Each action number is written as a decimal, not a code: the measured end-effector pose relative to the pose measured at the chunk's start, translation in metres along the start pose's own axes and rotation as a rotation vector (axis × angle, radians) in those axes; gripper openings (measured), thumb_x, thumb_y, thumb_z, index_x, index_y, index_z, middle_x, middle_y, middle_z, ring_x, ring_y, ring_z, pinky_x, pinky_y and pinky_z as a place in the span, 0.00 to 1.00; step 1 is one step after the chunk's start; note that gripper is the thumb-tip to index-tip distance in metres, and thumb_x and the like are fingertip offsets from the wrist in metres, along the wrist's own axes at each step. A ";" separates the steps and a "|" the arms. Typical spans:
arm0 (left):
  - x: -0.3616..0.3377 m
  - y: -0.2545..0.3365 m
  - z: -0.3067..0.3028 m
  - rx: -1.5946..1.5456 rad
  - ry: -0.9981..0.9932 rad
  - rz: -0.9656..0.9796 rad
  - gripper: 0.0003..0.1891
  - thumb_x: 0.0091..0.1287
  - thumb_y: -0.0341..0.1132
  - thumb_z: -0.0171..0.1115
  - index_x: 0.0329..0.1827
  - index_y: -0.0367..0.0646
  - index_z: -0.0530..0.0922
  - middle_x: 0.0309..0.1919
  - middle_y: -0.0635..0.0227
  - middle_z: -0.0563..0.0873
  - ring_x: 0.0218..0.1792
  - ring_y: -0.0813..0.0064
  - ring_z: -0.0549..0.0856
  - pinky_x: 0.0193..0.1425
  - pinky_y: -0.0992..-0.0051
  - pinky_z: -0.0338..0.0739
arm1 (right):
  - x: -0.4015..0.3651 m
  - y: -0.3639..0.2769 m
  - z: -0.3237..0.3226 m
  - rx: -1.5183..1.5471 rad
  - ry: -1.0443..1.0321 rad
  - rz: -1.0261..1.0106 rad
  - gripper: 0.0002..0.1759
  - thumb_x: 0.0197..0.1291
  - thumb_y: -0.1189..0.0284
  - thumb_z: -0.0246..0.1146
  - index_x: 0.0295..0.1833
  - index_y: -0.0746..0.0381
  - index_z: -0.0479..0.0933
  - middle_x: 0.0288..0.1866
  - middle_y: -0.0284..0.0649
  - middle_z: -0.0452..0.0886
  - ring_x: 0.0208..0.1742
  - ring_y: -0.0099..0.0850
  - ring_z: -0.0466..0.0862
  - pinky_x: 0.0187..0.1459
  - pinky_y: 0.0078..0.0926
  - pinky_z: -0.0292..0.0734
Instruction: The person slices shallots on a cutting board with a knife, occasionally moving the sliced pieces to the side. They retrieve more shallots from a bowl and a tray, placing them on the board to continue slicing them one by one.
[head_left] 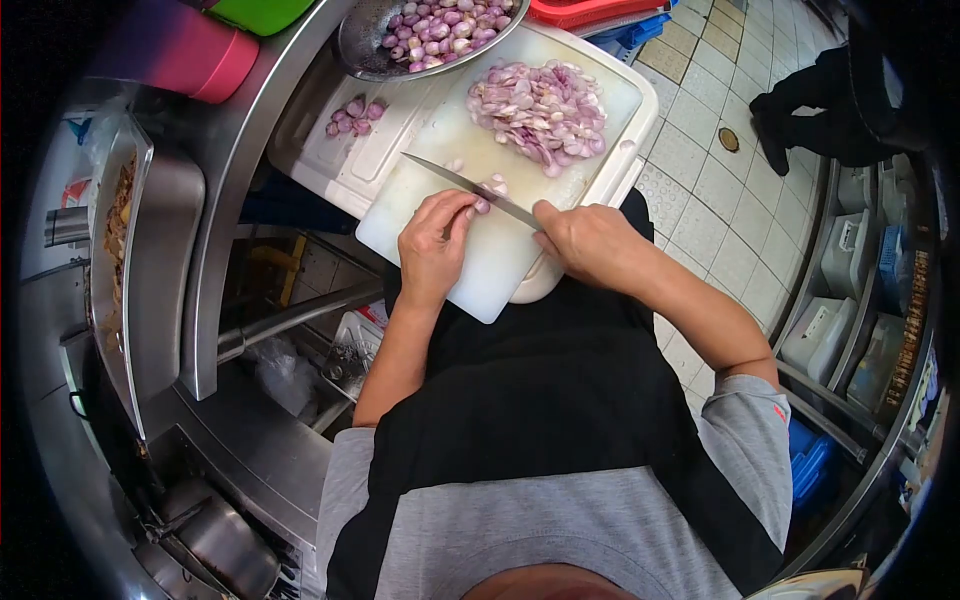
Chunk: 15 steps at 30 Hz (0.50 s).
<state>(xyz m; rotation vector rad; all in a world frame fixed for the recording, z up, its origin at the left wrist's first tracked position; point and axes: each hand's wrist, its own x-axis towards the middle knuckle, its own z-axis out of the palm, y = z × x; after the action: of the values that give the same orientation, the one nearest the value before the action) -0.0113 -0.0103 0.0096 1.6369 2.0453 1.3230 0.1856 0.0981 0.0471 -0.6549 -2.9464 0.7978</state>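
Observation:
My right hand (585,240) grips the handle of a kitchen knife (470,186), its blade pointing up and to the left over a white cutting board (420,225). With bent fingers, my left hand (436,238) holds a shallot (482,205) against the board, right beside the blade. Thin slices (494,184) lie just past the blade. Farther up the board is a large heap of sliced shallots (540,112). A small group of peeled whole shallots (355,118) sits on the pale lid to the left of the board.
A metal bowl (370,60) of peeled shallots stands at the top edge. To the left are a steel counter (225,200), a deep metal pan (165,260) and a pink container (225,65). Another person's legs (800,115) show on the tiled floor at right, near shelves with bins (825,330).

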 end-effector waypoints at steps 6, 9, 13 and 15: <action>-0.001 -0.002 0.000 0.001 0.003 0.007 0.08 0.62 0.21 0.66 0.44 0.37 0.85 0.42 0.59 0.88 0.43 0.68 0.88 0.49 0.74 0.83 | -0.031 -0.015 -0.031 -0.032 -0.072 0.069 0.12 0.67 0.68 0.58 0.42 0.66 0.68 0.21 0.49 0.81 0.27 0.50 0.85 0.27 0.47 0.79; -0.001 -0.002 0.000 0.009 0.001 0.003 0.08 0.62 0.21 0.66 0.43 0.37 0.85 0.42 0.59 0.88 0.42 0.68 0.88 0.48 0.74 0.83 | -0.020 -0.011 -0.012 0.015 -0.051 0.075 0.13 0.68 0.68 0.58 0.43 0.66 0.66 0.21 0.52 0.79 0.27 0.52 0.83 0.28 0.49 0.77; 0.000 0.003 0.000 0.015 0.010 0.012 0.08 0.62 0.21 0.67 0.43 0.36 0.85 0.41 0.59 0.88 0.41 0.68 0.88 0.48 0.74 0.83 | 0.003 0.001 0.011 0.036 0.035 0.001 0.13 0.68 0.67 0.58 0.42 0.67 0.66 0.20 0.51 0.79 0.26 0.53 0.83 0.28 0.49 0.77; -0.002 0.003 -0.001 0.012 0.007 -0.007 0.08 0.62 0.21 0.67 0.43 0.36 0.85 0.41 0.60 0.87 0.41 0.68 0.88 0.48 0.74 0.83 | 0.005 0.000 0.008 0.002 0.035 -0.012 0.13 0.68 0.67 0.58 0.42 0.66 0.66 0.20 0.51 0.79 0.26 0.53 0.83 0.28 0.49 0.77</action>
<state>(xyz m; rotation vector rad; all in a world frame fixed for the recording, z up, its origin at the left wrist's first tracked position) -0.0093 -0.0128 0.0115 1.6306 2.0646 1.3187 0.1803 0.0966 0.0399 -0.6435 -2.9149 0.7805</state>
